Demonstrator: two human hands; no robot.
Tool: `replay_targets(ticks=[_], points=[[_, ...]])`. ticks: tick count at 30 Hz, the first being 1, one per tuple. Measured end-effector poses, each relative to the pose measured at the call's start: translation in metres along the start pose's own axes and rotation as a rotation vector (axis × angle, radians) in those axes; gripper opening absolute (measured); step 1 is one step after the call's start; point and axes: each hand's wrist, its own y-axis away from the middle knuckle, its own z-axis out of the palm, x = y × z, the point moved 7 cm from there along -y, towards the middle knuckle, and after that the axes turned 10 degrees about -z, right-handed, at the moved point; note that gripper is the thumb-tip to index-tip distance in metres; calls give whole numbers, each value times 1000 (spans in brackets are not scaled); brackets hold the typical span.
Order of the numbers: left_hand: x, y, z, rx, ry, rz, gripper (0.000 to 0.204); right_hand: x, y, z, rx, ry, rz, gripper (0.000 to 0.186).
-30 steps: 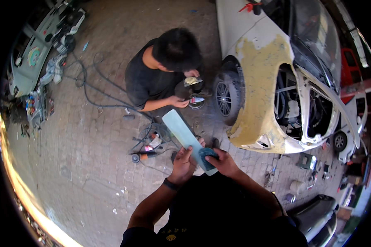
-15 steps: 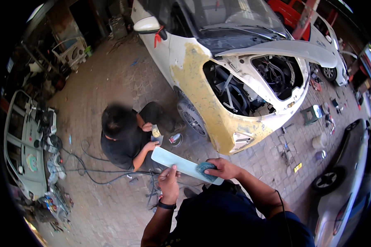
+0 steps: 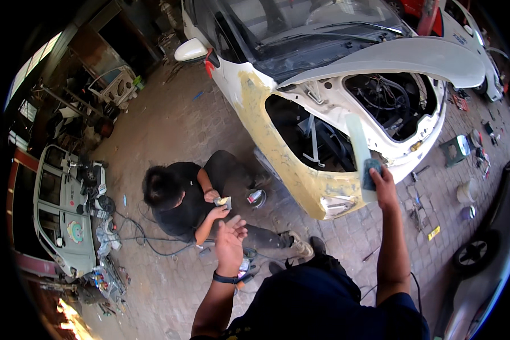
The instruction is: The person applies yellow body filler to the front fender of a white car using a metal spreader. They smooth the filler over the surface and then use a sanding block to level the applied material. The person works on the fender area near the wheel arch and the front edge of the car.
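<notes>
My right hand (image 3: 384, 187) is closed round the dark green grip of a long, pale green sanding board (image 3: 358, 139). It holds the board roughly upright in the picture, over the front corner of a white car (image 3: 300, 73). Yellowish filler (image 3: 266, 133) covers the car's fender and front edge; I cannot tell whether the board touches it. Away from the car, my left hand (image 3: 230, 243) is raised with its fingers apart and nothing in it. Just beyond that hand, a co-worker (image 3: 178, 195) in dark clothes holds a small grey plate (image 3: 224, 202) with a yellowish lump on it.
A round tin (image 3: 256, 198) stands by the co-worker's knee. Dark hoses (image 3: 136, 232) run over the paved floor (image 3: 164, 130). At left lies a detached vehicle door panel (image 3: 62, 221); a grey car (image 3: 476, 249) stands at right. A green stool (image 3: 454, 151) and white bucket (image 3: 466, 191) are nearer the white car.
My right hand has swung the sanding board away from my body, up to the car's front corner. The left hand has let go of the board and opened. The view has shifted.
</notes>
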Motion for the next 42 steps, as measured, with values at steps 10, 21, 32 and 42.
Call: replay_targets(ticks=[10, 21, 32, 42], points=[[-102, 77, -18, 243, -138, -200, 33, 4, -212, 27, -245, 235, -173, 48], [-134, 151, -34, 466, -41, -177, 41, 27, -290, 65, -84, 992, -688, 55], [-130, 142, -57, 439, -91, -152, 36, -28, -42, 120, -157, 413, -800, 30], [-16, 103, 52, 89, -1015, 561, 65, 43, 243, 304, -1066, -85, -81, 43]])
